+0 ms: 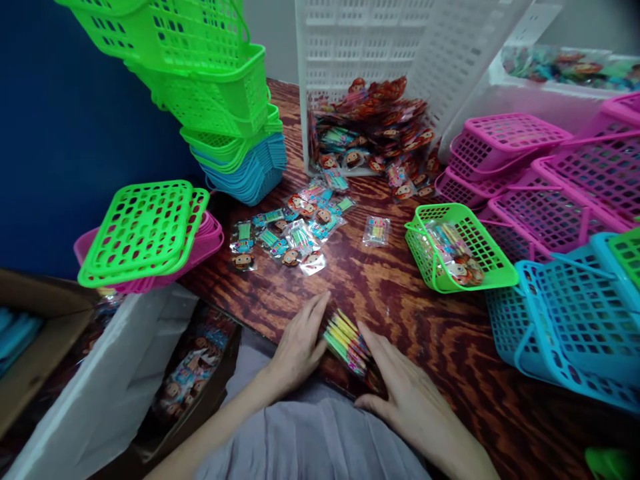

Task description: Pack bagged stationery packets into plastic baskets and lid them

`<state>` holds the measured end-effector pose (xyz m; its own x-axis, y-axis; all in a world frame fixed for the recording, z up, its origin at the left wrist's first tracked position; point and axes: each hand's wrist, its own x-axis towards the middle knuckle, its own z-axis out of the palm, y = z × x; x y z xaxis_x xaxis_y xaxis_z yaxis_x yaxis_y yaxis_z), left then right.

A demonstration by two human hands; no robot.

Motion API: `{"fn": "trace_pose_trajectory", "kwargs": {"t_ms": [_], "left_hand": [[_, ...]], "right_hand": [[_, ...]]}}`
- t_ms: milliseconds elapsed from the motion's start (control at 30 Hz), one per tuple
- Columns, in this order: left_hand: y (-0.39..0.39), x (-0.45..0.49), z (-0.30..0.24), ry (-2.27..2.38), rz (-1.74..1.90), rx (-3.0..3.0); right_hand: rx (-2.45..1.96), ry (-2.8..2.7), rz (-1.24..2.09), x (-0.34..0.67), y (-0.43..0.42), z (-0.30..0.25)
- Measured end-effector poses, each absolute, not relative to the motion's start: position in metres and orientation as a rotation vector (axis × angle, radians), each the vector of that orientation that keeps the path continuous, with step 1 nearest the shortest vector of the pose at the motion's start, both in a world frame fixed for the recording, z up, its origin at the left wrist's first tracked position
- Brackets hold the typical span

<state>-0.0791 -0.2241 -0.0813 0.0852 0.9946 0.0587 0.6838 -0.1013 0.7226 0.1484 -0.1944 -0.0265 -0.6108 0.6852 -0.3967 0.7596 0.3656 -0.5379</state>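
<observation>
A stack of small clear packets (pixel 346 341) with yellow, green and pink contents stands at the near edge of the wooden table, between my two hands. My left hand (pixel 300 339) is along its left side, fingers stretched out and thumb close to the packets. On the other side, my right hand (pixel 407 383) has its fingers extended by the packets' right edge, thumb apart. Whether either hand presses on the stack is hard to tell. Beyond them lie loose doll-printed packets (pixel 300 235) and one single packet (pixel 377 231). A green basket (pixel 493 270) at right holds several packets.
A white crate (pixel 370 40) tipped on its side spills packets at the back. Green baskets (pixel 215 93) are stacked on blue ones (pixel 250 173) at left. Pink baskets (pixel 505 143) and blue baskets (pixel 555 320) crowd the right. Green lids (pixel 140 227) overhang the left edge above a foam box (pixel 115 373).
</observation>
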Motion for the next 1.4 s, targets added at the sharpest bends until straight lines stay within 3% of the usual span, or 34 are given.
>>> {"fn": "trace_pose_trajectory", "kwargs": {"t_ms": [1400], "left_hand": [[-0.229,-0.081,-0.085,1.633,0.803,1.818]], "right_hand": [[1.421,2.682,-1.011,0.145,-0.204,-0.046]]}}
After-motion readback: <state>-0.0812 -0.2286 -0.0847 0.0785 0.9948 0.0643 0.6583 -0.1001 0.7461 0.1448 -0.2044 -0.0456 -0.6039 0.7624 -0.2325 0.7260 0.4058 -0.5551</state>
